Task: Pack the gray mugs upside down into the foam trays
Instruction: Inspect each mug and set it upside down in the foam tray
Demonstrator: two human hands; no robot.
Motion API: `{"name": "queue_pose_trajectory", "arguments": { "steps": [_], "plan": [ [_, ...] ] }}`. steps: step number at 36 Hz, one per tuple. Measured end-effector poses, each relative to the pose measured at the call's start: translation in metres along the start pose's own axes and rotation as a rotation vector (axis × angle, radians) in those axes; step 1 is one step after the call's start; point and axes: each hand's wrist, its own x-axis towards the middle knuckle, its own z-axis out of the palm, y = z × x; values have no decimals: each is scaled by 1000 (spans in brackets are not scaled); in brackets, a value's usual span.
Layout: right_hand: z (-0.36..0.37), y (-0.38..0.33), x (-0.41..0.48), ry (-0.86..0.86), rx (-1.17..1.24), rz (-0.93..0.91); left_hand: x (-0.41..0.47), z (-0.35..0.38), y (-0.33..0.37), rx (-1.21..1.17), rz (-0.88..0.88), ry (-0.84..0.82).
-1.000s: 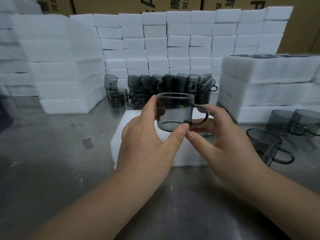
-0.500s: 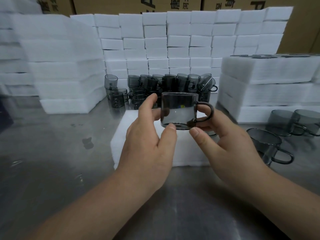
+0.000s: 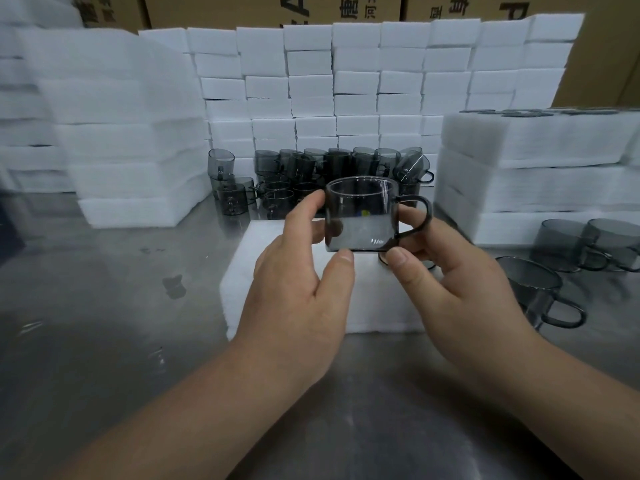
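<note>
You're working at a steel table [image 3: 104, 341] that is filling the whole lower view, and a wall of white foam blocks [image 3: 356, 84] is rising across the back of it, with cardboard boxes [image 3: 263, 8] showing above. On your left a tall stack of foam slabs [image 3: 131, 140] is sitting near the table's far edge; on your right another stack of foam trays [image 3: 540, 168] is standing, its top layer showing dark rims of mugs already seated. Directly ahead of you a single foam tray [image 3: 256, 271] is lying flat on the steel, and your hands are hovering right over it, covering much of its surface, so you can't tell which pockets are filled. Behind that tray a crowd of gray mugs [image 3: 311, 174] is waiting, some stacked, one at the right end leaning over. Off to your right three more loose mugs [image 3: 561, 244] are sitting on the table, the nearest one tilted with its handle toward you. Your left hand [image 3: 294, 299] is pinching the held mug [image 3: 362, 214] between thumb at the base and fingers at the far side. Your right hand [image 3: 450, 282] is gripping it too, thumb at the bottom corner and fingers behind the handle side. The mug is upright, open rim up, handle pointing right, raised above the foam tray's far half.
</note>
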Motion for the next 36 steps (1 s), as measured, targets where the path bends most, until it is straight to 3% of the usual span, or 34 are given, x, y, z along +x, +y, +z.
{"name": "queue_pose_trajectory", "arguments": {
  "steps": [36],
  "plan": [
    [-2, -2, -1, -45, 36, -12, 1, 0, 0, 154, 7, 32]
  ]
}}
